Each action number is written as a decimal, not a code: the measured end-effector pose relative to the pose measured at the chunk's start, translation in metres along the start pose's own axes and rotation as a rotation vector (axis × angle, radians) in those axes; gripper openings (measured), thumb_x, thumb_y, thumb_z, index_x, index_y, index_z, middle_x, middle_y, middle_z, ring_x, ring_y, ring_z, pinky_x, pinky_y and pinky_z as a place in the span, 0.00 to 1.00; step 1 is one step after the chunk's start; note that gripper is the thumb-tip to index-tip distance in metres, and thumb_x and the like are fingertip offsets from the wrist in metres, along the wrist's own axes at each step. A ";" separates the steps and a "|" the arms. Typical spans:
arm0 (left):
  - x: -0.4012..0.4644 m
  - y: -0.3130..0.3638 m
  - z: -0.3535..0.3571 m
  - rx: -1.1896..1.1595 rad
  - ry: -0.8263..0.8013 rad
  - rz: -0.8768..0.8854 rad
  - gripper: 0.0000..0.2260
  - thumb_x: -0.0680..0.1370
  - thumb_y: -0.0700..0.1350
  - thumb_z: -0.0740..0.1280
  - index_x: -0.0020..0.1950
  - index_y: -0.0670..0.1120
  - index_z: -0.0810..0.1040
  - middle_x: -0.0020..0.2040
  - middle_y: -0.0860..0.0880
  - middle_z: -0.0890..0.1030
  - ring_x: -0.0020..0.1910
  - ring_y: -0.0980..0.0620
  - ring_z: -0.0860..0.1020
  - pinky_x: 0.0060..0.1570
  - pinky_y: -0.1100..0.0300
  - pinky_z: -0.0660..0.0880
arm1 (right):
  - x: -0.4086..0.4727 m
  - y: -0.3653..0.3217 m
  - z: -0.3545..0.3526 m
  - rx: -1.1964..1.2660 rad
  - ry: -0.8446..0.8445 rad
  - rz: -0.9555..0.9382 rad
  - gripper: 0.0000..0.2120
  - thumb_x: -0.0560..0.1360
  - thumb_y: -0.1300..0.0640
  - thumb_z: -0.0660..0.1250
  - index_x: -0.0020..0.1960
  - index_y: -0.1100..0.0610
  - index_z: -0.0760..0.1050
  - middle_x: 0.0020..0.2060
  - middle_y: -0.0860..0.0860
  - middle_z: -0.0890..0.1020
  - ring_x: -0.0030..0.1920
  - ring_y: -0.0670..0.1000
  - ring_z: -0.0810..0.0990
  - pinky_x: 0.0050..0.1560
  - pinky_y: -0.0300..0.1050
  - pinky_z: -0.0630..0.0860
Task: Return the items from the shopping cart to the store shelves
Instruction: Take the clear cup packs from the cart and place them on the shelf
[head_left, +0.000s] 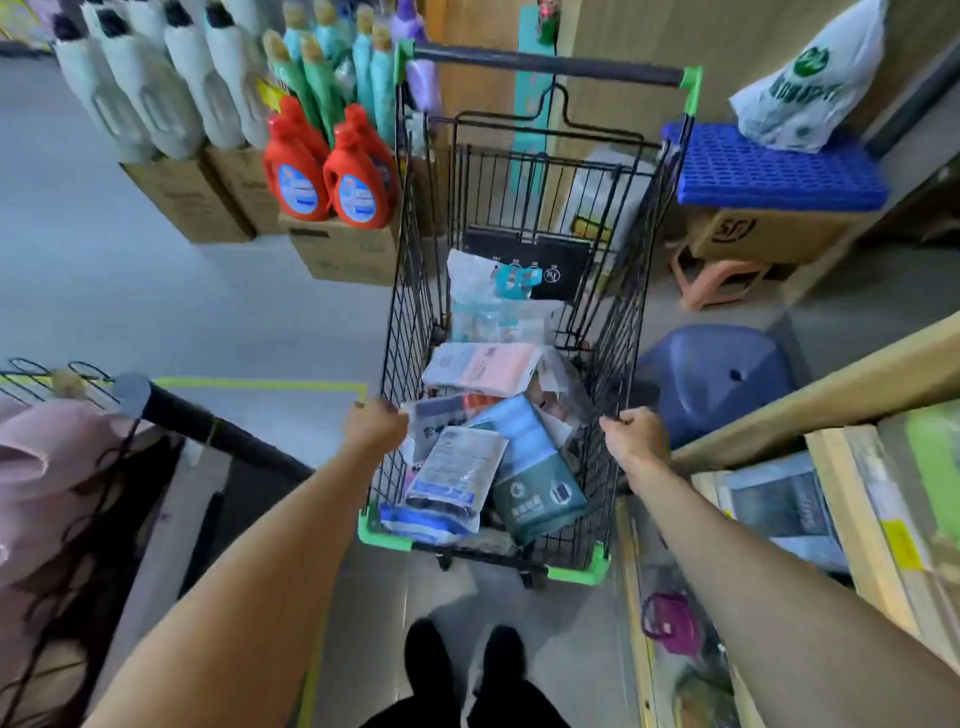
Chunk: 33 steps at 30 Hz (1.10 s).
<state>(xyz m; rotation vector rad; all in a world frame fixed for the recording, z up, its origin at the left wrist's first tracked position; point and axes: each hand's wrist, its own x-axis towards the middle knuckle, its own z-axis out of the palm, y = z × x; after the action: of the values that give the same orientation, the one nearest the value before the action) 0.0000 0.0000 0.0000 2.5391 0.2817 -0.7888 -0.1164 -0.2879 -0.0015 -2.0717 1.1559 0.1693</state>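
Cart (519, 218) sits between my hands, loose packets (483, 457) heaped in basket, nothing shelved yet. Left hand (375, 427) grips left top rail, right hand (635, 432) grips right top rail, fingers curled round wire on both. Packets lie just below and between hands; teal pack (537, 496) nearest right wrist.

Risks, as I judge: pushing by side rails, not handle (545, 65), may swing cart. Left of left hand, red jugs (332, 176) on boxes (343, 249) stand near cart side; right of right hand, shelf (810, 395) crowds. Clip either, stock topples. Slick packets may slide when one is lifted.
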 end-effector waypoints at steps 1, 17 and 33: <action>0.004 -0.013 0.006 0.038 0.011 -0.057 0.15 0.79 0.41 0.62 0.65 0.41 0.75 0.64 0.37 0.76 0.63 0.38 0.75 0.64 0.48 0.74 | 0.000 0.014 0.009 -0.041 0.008 0.052 0.11 0.75 0.52 0.70 0.48 0.61 0.80 0.49 0.60 0.83 0.55 0.62 0.81 0.50 0.51 0.76; 0.023 -0.093 0.076 0.438 0.111 -0.001 0.07 0.79 0.34 0.59 0.56 0.37 0.70 0.53 0.35 0.80 0.53 0.33 0.80 0.50 0.46 0.78 | -0.018 0.092 0.063 -0.359 0.126 -0.018 0.08 0.76 0.58 0.69 0.54 0.56 0.82 0.50 0.59 0.85 0.54 0.63 0.82 0.48 0.50 0.78; -0.070 -0.197 0.099 0.262 -0.096 0.038 0.09 0.78 0.38 0.61 0.58 0.45 0.68 0.51 0.41 0.81 0.47 0.39 0.82 0.53 0.46 0.81 | -0.139 0.160 0.066 -0.432 0.175 0.041 0.05 0.77 0.61 0.70 0.49 0.63 0.82 0.41 0.57 0.83 0.43 0.58 0.82 0.34 0.39 0.70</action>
<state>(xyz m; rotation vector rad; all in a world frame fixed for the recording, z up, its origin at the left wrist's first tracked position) -0.1684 0.1196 -0.1041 2.7281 0.1032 -0.9869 -0.3070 -0.2003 -0.0744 -2.4806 1.3608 0.2820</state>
